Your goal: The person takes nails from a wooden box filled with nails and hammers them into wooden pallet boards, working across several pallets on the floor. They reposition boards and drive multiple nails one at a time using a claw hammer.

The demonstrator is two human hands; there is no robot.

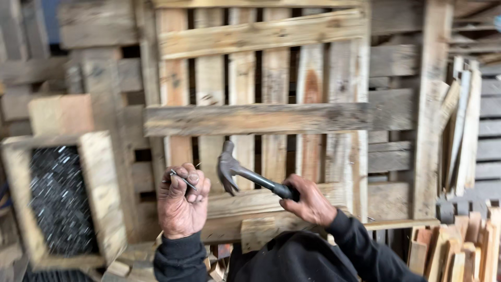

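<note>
— Against that upright pallet (255,117), what is the right hand (312,201) doing?

— Its grip is wrapped tight round the dark handle of a hammer (245,175). The claw head is up and to the left, in front of the slats, just below the grey cross board.

— And the left hand (182,201)?

— Raised, level with the hammer head and just beside it, not touching. Thumb and fingers pinch a nail (182,179), maybe more than one; the blur hides the count. The other fingers are curled in.

— Where's the nail pointing?

— It lies slanted across the fingertips, near the pallet's left edge. I cannot tell whether it touches the wood.

— Anything to the side?

— A wooden box (99,183) at the left, tilted, full of dark nails. At the lower right a stack of short boards (459,250) stands on end. More pallets are stacked behind. Both sleeves are dark.
</note>
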